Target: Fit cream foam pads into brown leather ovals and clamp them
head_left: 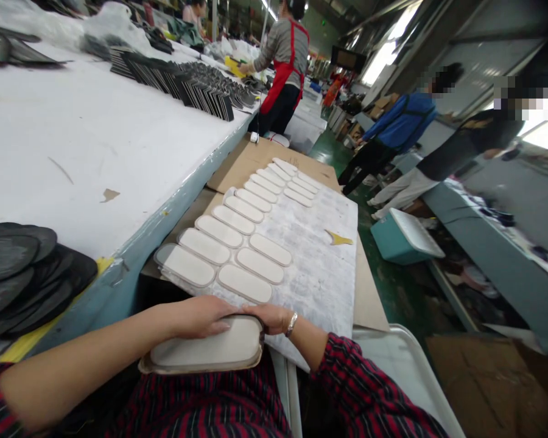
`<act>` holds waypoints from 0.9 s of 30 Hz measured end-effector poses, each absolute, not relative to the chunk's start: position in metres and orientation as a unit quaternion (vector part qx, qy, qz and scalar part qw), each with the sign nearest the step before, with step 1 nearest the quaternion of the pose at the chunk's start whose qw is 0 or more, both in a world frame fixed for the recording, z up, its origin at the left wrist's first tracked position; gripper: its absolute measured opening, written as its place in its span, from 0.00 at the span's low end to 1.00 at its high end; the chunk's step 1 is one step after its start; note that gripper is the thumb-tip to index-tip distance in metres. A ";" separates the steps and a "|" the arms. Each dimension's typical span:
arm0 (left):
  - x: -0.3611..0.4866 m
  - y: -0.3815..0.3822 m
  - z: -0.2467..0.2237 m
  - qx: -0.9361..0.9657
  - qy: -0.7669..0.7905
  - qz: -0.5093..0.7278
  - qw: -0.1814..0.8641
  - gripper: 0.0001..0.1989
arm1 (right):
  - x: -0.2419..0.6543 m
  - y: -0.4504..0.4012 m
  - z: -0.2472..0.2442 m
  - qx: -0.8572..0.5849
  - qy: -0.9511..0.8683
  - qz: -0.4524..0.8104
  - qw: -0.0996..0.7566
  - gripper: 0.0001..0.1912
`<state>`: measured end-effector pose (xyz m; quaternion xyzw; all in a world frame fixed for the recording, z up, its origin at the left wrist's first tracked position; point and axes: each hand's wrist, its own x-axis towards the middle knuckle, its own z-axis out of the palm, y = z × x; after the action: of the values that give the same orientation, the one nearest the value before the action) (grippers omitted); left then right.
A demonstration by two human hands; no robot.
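Note:
A stack of white oval pieces [205,351] with brownish edges rests near my lap. My left hand [207,316] lies over its top and far edge, fingers closed on it. At the stack's right end, my right hand [269,316] grips the corner, and a silvery band circles that wrist. Beyond both hands, rows of similar white oval pieces [219,231] lie on a grey-white board [310,267]. A small yellow forked piece [338,238] sits on the board's right part.
A white-topped table [82,140] on the left bears dark oval pieces [13,274] and a row of black pieces [178,82]. A person in a red apron [285,73] stands ahead. Two people stand right, near a teal bin [399,240].

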<state>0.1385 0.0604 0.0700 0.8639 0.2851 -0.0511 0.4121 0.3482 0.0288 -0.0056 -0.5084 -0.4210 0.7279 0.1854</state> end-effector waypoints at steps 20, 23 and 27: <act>0.062 0.049 0.054 0.795 0.367 0.029 0.483 0.24 | 0.328 0.071 0.017 -0.230 -0.665 0.709 -0.045 0.29; 0.046 0.045 0.047 0.774 0.362 0.053 0.517 0.20 | 0.307 0.079 0.006 -0.243 -0.686 0.679 -0.100 0.32; 0.040 0.038 0.040 0.777 0.342 0.092 0.521 0.18 | 0.279 0.081 0.003 -0.261 -0.703 0.649 -0.128 0.36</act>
<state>0.0404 0.0376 0.0405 0.7768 0.3421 0.0921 0.5206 0.2787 0.0811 0.0028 -0.2613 -0.7033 0.6486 -0.1284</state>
